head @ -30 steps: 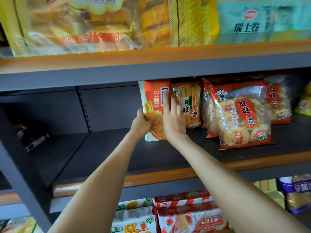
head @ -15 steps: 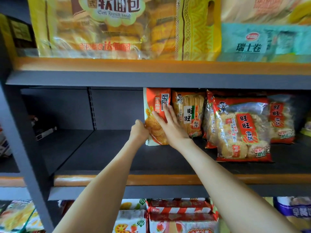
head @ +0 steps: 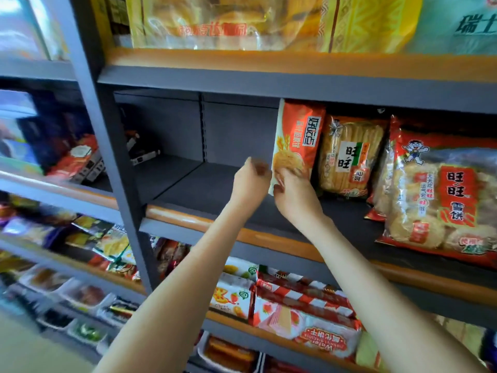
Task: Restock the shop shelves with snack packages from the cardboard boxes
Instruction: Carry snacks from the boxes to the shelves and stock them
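Centre of frame: your right hand (head: 295, 196) grips the lower left corner of the orange snack package (head: 298, 135), which stands upright on the dark middle shelf (head: 215, 195) against the rice cracker bag (head: 349, 157), while your left hand (head: 251, 183), blurred and loosely curled, hovers just left of it, holding nothing.

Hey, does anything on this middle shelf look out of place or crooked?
The orange package stands on end, its print running sideways, unlike the yellow bag beside it. The big red bag sits forward of the row.
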Action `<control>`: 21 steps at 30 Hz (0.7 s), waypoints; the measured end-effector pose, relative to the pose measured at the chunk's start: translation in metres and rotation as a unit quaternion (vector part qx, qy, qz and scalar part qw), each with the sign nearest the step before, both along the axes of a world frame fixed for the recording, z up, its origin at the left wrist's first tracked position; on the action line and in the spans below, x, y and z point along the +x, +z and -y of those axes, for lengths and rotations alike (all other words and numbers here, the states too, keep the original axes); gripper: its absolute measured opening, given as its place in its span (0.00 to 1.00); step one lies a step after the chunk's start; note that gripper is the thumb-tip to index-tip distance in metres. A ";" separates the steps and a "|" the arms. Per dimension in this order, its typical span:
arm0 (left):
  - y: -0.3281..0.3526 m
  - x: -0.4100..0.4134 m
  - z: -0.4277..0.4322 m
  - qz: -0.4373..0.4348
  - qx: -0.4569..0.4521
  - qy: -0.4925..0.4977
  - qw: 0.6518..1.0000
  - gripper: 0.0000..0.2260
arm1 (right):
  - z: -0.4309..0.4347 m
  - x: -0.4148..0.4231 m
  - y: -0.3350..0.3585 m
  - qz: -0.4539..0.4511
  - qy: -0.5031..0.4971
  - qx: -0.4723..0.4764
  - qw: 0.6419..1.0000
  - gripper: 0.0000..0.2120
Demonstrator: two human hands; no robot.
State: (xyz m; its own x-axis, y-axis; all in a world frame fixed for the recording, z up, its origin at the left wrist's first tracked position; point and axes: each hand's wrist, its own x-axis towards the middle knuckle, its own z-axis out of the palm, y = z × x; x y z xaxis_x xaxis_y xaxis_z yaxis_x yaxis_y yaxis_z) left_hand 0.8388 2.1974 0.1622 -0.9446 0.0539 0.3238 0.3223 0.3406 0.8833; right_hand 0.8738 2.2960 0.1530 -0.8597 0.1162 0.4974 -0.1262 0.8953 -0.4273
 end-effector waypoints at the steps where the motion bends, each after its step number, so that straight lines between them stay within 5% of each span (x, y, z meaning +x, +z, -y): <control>1: -0.001 0.014 0.007 -0.010 0.016 0.005 1.000 0.08 | 0.006 0.003 0.001 0.005 0.015 -0.030 0.999 0.16; 5: -0.024 0.061 0.044 -0.011 0.045 0.083 0.995 0.06 | 0.043 0.023 0.000 0.012 0.095 -0.145 0.985 0.11; 11: -0.079 0.132 0.125 0.092 0.081 0.261 0.958 0.04 | 0.128 0.078 -0.039 0.095 0.264 -0.113 0.953 0.11; 21: -0.222 0.305 0.244 0.270 0.187 0.521 0.788 0.08 | 0.288 0.176 -0.170 0.380 0.470 -0.017 0.797 0.11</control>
State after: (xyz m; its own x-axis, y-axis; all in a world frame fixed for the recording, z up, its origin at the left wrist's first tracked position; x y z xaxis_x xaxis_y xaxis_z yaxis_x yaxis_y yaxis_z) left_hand 1.1437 1.9530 -0.0600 -0.4187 -0.8457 -0.3309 -0.4164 -0.1450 0.8976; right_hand 1.0495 2.0080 -0.0174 -0.6262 -0.7543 -0.1971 -0.4274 0.5436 -0.7224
